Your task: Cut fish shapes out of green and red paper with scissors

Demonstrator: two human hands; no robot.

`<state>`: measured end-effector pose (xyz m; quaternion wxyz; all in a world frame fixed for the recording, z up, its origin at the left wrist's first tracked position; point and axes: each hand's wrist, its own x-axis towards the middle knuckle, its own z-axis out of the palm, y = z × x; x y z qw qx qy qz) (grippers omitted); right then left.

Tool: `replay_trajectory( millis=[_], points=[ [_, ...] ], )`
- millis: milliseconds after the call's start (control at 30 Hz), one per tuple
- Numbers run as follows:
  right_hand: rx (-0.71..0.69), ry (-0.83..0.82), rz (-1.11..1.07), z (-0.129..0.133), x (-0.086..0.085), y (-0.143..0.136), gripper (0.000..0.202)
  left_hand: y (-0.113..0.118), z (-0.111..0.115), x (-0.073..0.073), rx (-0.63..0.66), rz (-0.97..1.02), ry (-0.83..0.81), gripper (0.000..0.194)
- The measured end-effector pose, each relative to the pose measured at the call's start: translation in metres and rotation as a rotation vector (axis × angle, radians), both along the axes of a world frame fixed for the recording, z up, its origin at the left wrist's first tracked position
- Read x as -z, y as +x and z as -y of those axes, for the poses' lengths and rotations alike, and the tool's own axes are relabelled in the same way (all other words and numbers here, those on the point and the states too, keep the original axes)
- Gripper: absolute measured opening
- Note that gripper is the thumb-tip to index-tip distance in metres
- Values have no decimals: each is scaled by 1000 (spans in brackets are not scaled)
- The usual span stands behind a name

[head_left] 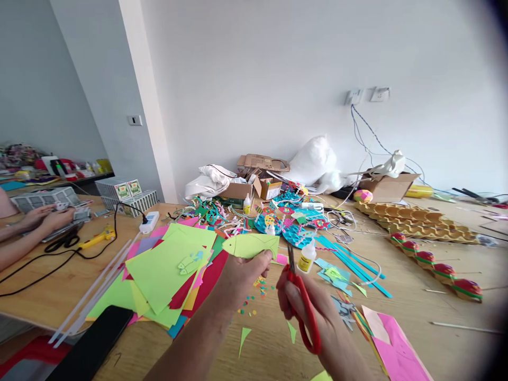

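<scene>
A light green paper fish (248, 245) with drawn lines is pinched in my left hand (246, 269), its head pointing left. My right hand (313, 312) is wrapped round red-handled scissors (305, 312), whose blades point up and sit just right of the fish's tail, apart from it. Right behind the blades stands a white glue bottle (307, 256) with a yellow label. Left of my left hand lies a stack of coloured paper (166, 264), light green on top, with small cut fish shapes (192, 263) on it. Green scraps (244, 338) lie below my hands.
A black phone (95, 338) rests at the lower left. Another person's hands (47, 217) are at the far left, near a yellow glue gun (97, 237). Blue plates (298, 235) with decorations lie behind the glue bottle. Egg-carton strips (420, 222) and pink paper (400, 346) are on the right.
</scene>
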<state>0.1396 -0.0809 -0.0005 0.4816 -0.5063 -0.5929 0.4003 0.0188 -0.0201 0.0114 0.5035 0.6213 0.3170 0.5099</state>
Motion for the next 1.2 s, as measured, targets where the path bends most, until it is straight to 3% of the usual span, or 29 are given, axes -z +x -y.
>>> replay_trajectory(
  millis=[167,300,867,1200],
  points=[
    [-34,-110,65,6,13,-6,36,1,-1,3,44,82,-38,28],
    [-8,-102,65,9,15,-9,36,5,1,2,35,135,-100,25],
    [9,-48,-140,7,25,-12,41,9,7,-1,21,149,-93,21],
    [36,-42,-126,7,32,-12,46,16,9,-1,-4,218,-163,17]
  ],
)
